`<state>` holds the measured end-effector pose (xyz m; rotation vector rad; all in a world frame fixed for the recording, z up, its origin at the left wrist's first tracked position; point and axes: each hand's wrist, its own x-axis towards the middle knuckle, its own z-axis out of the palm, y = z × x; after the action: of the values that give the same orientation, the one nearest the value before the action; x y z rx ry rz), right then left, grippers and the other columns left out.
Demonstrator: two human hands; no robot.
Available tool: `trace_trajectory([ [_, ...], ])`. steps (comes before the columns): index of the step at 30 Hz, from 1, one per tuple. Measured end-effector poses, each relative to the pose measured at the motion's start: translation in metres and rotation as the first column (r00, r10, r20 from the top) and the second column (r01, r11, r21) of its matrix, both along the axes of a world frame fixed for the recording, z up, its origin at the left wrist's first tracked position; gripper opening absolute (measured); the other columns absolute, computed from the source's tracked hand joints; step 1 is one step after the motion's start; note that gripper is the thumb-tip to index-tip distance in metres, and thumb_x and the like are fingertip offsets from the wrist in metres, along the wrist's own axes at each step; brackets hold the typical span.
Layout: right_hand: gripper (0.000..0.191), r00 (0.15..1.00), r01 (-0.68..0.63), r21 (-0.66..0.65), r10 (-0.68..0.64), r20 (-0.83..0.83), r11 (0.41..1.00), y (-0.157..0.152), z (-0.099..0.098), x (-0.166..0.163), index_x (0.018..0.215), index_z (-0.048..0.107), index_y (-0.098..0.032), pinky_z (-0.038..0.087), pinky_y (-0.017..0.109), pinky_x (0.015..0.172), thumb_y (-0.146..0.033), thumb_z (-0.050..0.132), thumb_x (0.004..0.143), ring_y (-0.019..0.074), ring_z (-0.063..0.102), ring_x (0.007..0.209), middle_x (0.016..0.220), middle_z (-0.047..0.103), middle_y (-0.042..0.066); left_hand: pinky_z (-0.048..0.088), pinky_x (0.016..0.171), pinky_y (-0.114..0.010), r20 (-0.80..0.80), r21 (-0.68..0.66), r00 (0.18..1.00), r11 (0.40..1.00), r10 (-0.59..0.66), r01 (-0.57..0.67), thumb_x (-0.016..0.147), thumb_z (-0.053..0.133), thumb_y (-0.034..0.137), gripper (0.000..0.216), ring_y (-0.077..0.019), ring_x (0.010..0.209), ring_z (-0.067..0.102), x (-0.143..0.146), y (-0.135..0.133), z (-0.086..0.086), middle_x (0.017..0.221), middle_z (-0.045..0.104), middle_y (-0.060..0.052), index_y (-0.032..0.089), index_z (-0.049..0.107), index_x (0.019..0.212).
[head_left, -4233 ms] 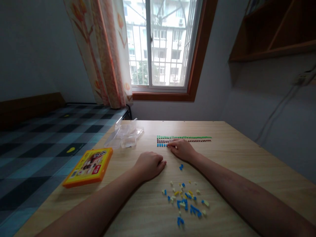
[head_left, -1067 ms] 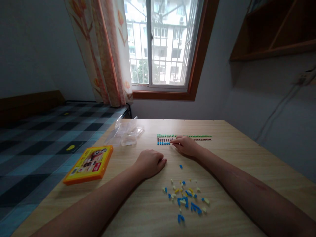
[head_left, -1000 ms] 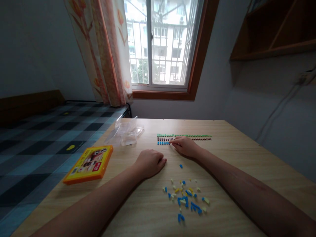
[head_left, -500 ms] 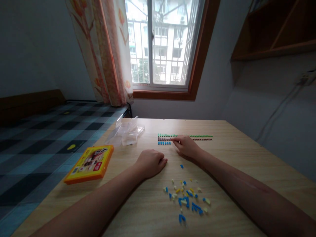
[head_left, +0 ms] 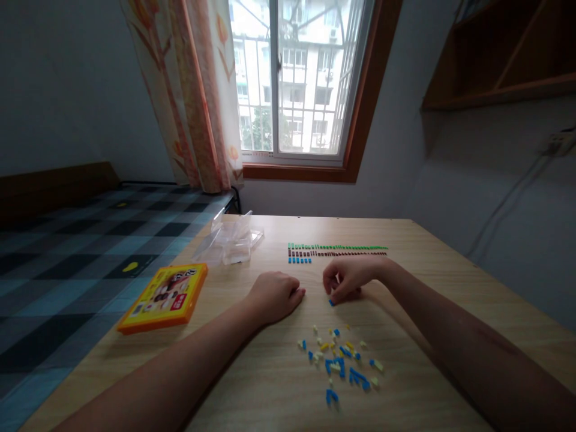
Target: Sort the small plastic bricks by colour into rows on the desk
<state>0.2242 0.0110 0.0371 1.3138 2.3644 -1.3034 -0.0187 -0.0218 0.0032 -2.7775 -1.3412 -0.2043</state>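
Head view: my right hand (head_left: 351, 276) arches over a blue brick (head_left: 332, 303) on the table (head_left: 427, 252), its separation from the loose pile (head_left: 340, 367) likely leaving room to pinch; whether I clamp it, I cannot tell. My left hand (head_left: 274, 297) rests curled closed.

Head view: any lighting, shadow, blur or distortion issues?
Head view: daylight nearly blows out the white-framed glass window, walls dim; head view: bare right forearm casts a soft shadow on the pale wooden table; head view: loose pile of small blue, yellow and cream plastic pieces looks soft, outlines merging; head view: wide-angle stretch near edges.
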Motion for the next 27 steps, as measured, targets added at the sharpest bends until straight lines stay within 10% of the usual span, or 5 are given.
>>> trace_trajectory([
  [8, 0.019, 0.999, 0.037, 0.181, -0.042, 0.026, 0.983, 0.006, -0.007, -0.004, 0.086, 0.067, -0.017, 0.043, 0.02, 0.05, -0.034, 0.068, 0.077, 0.0115, 0.058, 0.059, 0.071, 0.064, 0.0, 0.038, 0.06, -0.03, -0.017, -0.004, 1.0, 1.0, -0.005, 0.005, 0.093, 0.041, 0.042, 0.041, -0.0217, 0.07, 0.064, 0.001, -0.001, 0.001, 0.073, 0.07, -0.007, 0.019, 0.065, 0.069],
  [13, 0.015, 0.978, 0.208, 0.557, -0.18, -0.106, 0.804, 0.016, -0.026, -0.008, 0.085, 0.072, -0.019, 0.039, 0.022, 0.056, -0.031, 0.066, 0.079, 0.0128, 0.059, 0.064, 0.076, 0.07, 0.001, 0.039, 0.062, -0.031, -0.012, -0.013, 1.0, 1.0, 0.006, -0.006, 0.092, 0.041, 0.041, 0.041, -0.022, 0.071, 0.064, 0.0, -0.001, 0.001, 0.074, 0.071, -0.008, 0.019, 0.066, 0.069],
  [19, 0.017, 0.928, 0.351, 0.704, -0.328, -0.175, 0.617, 0.02, -0.044, -0.017, 0.088, 0.075, -0.023, 0.04, 0.024, 0.062, -0.033, 0.062, 0.083, 0.015, 0.062, 0.069, 0.079, 0.073, 0.001, 0.039, 0.06, -0.032, -0.026, -0.012, 1.0, 1.0, 0.016, -0.017, 0.092, 0.04, 0.043, 0.042, -0.0225, 0.071, 0.065, 0.001, 0.0, 0.001, 0.076, 0.071, -0.008, 0.02, 0.068, 0.071],
  [27, 0.021, 0.888, 0.396, 0.758, -0.425, -0.174, 0.518, 0.02, -0.051, -0.027, 0.089, 0.075, -0.024, 0.041, 0.025, 0.065, -0.037, 0.059, 0.086, 0.017, 0.065, 0.075, 0.085, 0.075, 0.003, 0.037, 0.059, -0.03, -0.024, -0.009, 1.0, 1.0, 0.012, -0.012, 0.092, 0.041, 0.043, 0.042, -0.0217, 0.071, 0.065, 0.001, 0.001, 0.001, 0.075, 0.071, -0.008, 0.019, 0.066, 0.069],
])
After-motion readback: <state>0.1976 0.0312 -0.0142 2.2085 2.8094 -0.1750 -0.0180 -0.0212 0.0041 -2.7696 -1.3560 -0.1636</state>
